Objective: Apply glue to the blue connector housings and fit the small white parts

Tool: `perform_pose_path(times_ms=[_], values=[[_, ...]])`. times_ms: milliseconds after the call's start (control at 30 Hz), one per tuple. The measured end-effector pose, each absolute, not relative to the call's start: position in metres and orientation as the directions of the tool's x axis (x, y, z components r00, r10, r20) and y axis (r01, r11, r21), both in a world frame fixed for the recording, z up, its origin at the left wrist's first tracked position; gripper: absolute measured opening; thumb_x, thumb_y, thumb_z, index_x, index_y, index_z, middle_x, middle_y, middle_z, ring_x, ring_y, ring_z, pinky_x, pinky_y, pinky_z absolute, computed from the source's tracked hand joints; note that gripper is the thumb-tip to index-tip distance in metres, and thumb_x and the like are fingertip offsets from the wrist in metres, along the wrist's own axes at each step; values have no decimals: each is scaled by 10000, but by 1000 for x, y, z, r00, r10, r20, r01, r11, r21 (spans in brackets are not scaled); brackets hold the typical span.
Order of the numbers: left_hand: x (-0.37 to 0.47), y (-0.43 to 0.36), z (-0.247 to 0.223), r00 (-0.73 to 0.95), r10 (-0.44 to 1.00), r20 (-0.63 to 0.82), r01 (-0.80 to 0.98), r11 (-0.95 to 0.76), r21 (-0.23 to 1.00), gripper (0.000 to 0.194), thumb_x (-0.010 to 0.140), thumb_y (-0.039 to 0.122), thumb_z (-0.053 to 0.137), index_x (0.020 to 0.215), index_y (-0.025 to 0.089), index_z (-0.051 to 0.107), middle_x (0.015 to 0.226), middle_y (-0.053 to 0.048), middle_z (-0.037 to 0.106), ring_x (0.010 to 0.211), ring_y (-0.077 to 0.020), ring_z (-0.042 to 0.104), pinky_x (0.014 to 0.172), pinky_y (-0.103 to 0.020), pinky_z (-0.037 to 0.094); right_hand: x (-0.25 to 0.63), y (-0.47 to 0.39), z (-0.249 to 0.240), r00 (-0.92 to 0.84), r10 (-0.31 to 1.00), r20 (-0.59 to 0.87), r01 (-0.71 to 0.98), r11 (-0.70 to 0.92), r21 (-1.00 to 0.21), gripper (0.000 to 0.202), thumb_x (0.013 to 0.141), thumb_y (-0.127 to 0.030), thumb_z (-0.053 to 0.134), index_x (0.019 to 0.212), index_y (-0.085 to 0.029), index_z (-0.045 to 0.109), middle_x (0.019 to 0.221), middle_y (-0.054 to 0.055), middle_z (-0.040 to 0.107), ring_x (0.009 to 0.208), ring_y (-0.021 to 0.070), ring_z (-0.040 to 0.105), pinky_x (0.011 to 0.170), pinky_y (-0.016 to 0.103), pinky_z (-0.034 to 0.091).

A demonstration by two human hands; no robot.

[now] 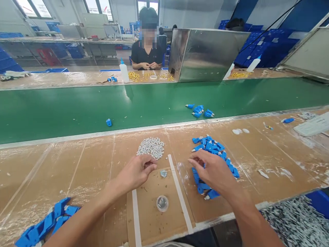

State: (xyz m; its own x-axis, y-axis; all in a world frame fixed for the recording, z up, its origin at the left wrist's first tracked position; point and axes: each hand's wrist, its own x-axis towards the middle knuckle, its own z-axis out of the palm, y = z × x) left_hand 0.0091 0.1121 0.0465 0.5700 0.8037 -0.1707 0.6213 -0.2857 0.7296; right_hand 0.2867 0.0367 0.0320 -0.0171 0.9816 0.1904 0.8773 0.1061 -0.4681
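My left hand [140,171] is at the near edge of a pile of small grey pellets [151,146]. Its thumb and forefinger curl together, and whatever is between them cannot be made out. Over the left side of a heap of blue plastic parts with pale tips [212,145], my right hand [209,168] hovers with thumb and fingers a little apart and nothing visible in them. Between the hands lies a small clear blob with a thin stick [163,173] on a taped cardboard sheet [149,223]. Nearer to me stands a small round clear cup [162,203].
More blue parts [48,219] lie at front left. A green conveyor belt [64,109] crosses beyond the bench, carrying several blue parts [197,110]. Across it sits a person [147,55] beside a white squeeze bottle [123,72] and a metal box [208,55]. A bin of dark-and-white pieces [295,219] stands front right.
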Motion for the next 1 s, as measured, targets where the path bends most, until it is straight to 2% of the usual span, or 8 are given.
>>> perform_pose_path(times_ms=[167,267,367,600,700,767,900,1000], values=[[5,101,62,615,758,-219,594,-262,760,397,951,521,465,907,209,706,753,-9,641,663,-161,505,595,-273,328,362,78,57,209,972,112,935,-165,-313,280,939,-451,538,920,-234,714,851,51,745,817,242,677,708,323,455],[7,102,68,609,753,-250,577,-203,791,429,949,555,450,895,202,686,757,-9,609,672,-160,482,605,-271,329,412,138,55,277,959,61,935,-254,-248,275,919,-414,575,940,-178,716,930,107,743,873,269,677,727,340,476],[10,111,71,596,746,-297,579,-144,802,433,938,580,453,887,209,671,767,-15,582,706,-172,486,628,-279,343,451,202,39,321,947,-25,923,-319,-213,328,951,-407,592,1096,-126,678,1069,141,708,955,259,670,822,385,524],[25,147,75,555,757,-345,613,-92,785,420,938,593,449,901,233,664,767,6,521,715,-169,448,632,-274,333,474,306,-18,306,927,-216,916,-348,-199,479,959,-380,629,1389,-205,510,1430,122,517,1204,300,581,989,535,499],[47,182,73,626,713,-315,592,-172,788,449,965,566,405,866,206,654,741,7,553,678,-154,460,594,-264,318,462,343,-29,255,929,-268,921,-317,-226,700,917,-467,658,1510,-240,362,1550,155,372,1291,360,508,1043,597,429],[72,221,69,670,694,-263,605,-306,735,451,983,517,382,842,190,659,724,-3,598,659,-154,507,577,-266,328,455,363,-31,205,932,-299,924,-285,-255,984,791,-596,742,1570,-261,242,1589,206,273,1301,424,491,1041,622,402],[139,320,49,607,779,-157,719,-455,525,352,913,449,533,1090,176,669,1050,-89,707,941,-230,654,784,-306,466,453,381,-30,82,944,-321,920,-195,-339,1396,481,-712,861,1599,-306,130,1575,235,229,1288,489,495,1026,588,391],[188,384,26,578,797,-175,771,-463,437,667,796,460,695,1368,164,522,1371,-186,560,1211,-318,584,964,-379,456,466,376,-30,62,947,-315,907,-185,-379,1491,453,-678,883,1607,-281,25,1566,252,207,1325,474,461,1028,548,392]])
